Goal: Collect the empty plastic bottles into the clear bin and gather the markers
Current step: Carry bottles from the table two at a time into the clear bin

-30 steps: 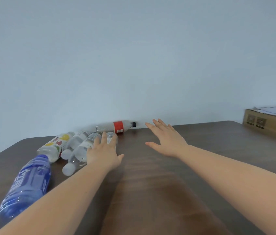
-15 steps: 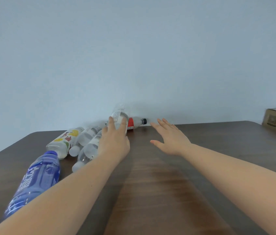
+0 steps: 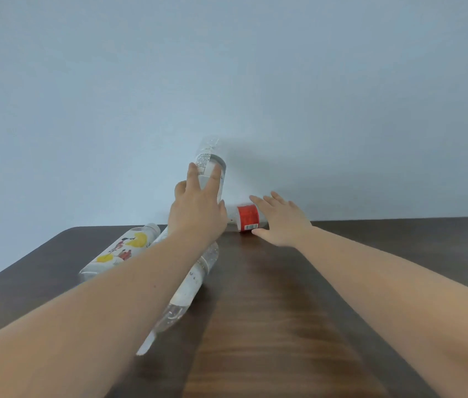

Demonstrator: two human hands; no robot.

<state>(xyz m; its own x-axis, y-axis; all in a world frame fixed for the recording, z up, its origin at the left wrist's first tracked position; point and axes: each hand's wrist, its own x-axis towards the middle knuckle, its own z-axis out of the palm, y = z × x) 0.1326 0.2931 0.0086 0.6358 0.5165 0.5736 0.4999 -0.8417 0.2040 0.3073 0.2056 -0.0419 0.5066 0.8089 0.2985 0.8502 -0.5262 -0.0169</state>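
Furthest to the left of both hands, the yellow-printed bottle (image 3: 121,249) lies flat on the dark surface (image 3: 299,326), its long axis running away from the person toward the wall. Just right of it, a clear bottle (image 3: 189,285) lies the same way, partly hidden under the left forearm, cap end nearest the viewer.

Above these, the left hand (image 3: 197,216) holds a clear labelled bottle (image 3: 210,168) lifted off the surface; its fingers (image 3: 194,175) curl round the barrel, and the bottle stands nearly upright beyond the fingertips.

The relation that matters comes next: the red-labelled bottle (image 3: 247,218) lies on its side against the wall, long axis running left to right, directly under and ahead of the right hand (image 3: 280,222). That hand's fingers (image 3: 261,201) are spread and straight, arched over the label, with the thumb low beside the barcode; they are not yet curled round it. The right hand is plainly the nearer, and the left is occupied, so a crosswise grasp from the right looks the likely next move.

Neither the clear bin nor any markers show here.
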